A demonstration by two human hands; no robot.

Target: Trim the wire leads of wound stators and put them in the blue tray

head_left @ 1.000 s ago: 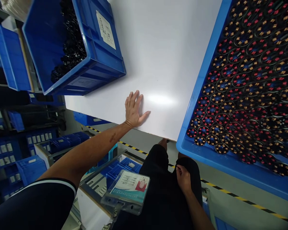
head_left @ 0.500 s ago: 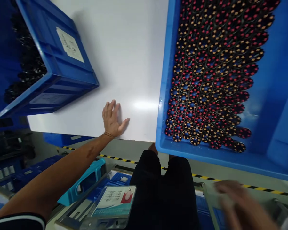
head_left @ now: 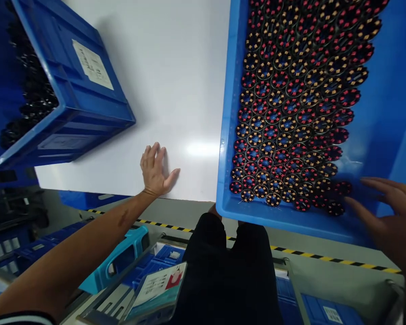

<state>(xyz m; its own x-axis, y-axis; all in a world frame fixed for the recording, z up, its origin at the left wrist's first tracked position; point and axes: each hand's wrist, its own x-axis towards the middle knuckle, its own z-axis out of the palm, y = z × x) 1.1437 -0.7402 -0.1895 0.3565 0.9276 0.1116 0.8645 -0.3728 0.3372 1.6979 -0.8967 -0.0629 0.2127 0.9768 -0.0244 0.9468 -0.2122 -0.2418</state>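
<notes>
My left hand lies flat on the white tabletop, fingers stretched and thumb apart, holding nothing. Over the front right part of a shallow blue tray is my right hand, its fingers spread with nothing between them. Its fingertips are close to the end of the front rows of motor stators; whether they touch is hard to tell. These ring-shaped parts stand in packed rows, some with red windings and others with copper-coloured ones. The tray's right strip shows bare blue floor.
A tilted blue crate with black parts inside stands at the left. Below the table edge are a badge, a turquoise bin, blue boxes on a cart, and yellow-black floor tape.
My right hand has come up from below the tray to over its front right corner, fingers spread. The left hand stays on the table. The view has shifted slightly.
</notes>
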